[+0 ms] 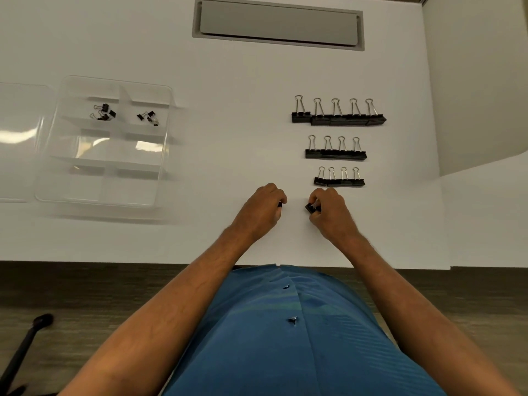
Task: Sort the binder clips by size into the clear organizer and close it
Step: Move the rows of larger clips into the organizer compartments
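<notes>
White bench (228, 138); grey recessed hatch (278, 24) at far edge. Dark wood-grain floor (85, 295) below near edge. Blue buttoned shirt (285, 338). Black chair leg (23, 347) lower left.

A person seen from above, wearing a blue shirt (285, 338) with a buttoned front placket running down the middle. Two small dark buttons (292, 319) show along it. The fabric has a slight sheen and soft folds. Both forearms are bare, with no sleeves, watch or rings visible.
</notes>
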